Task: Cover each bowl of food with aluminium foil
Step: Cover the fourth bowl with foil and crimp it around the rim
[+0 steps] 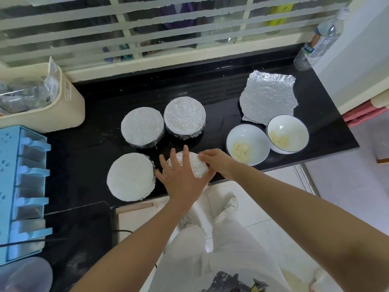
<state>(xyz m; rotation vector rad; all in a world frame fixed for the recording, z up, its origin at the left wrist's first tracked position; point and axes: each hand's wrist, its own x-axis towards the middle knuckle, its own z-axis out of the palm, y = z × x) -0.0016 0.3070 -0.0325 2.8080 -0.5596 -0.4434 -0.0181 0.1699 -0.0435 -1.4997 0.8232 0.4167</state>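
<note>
A foil-covered bowl (196, 165) sits at the counter's front edge. My left hand (181, 178) lies flat on its foil top, fingers spread. My right hand (216, 162) grips the foil at the bowl's right rim. Three other foil-covered bowls stand nearby: one at front left (131, 177), two behind (142, 127) (184, 116). To the right, two white bowls (255, 133) (294, 127) holding pale food pieces stand uncovered. A loose foil sheet (267, 98) lies flat behind them.
The black counter (94, 148) ends close by at the front and right. A cream bin (52, 110) and a blue rack (21, 186) stand at the left. A plastic bottle (320, 43) stands at the back right corner. A window grille runs behind.
</note>
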